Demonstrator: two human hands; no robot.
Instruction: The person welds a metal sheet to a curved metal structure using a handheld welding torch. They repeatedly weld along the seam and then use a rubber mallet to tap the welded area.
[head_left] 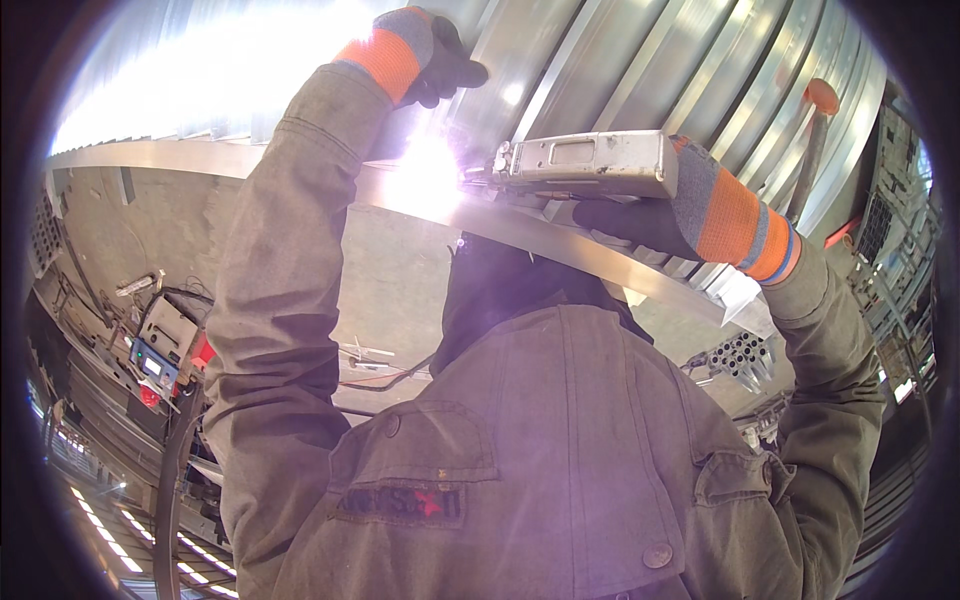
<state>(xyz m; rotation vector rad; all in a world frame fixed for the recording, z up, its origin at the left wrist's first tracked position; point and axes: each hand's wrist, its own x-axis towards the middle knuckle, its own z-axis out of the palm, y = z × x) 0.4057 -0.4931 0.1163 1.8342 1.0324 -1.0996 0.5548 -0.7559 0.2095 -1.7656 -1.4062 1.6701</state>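
My right hand (690, 215), in an orange and grey glove with dark fingers, grips a welding gun (590, 160) with a boxy silver body. Its tip points left, into a glaring white-violet arc at a long metal strip (600, 262). The glare hides the spot where tip and strip meet. Above and left of the arc, my left hand (430, 60), gloved alike, lies against ribbed silvery metal panels (600, 70). Its fingers are curled, and whatever they may hold is hidden.
A mallet with an orange-red head (821, 96) lies on the panels beyond my right wrist. A machine with a lit screen (153, 366) stands at left. Bundled tubes (742, 362) sit below the strip at right. Cables (400, 378) cross the floor.
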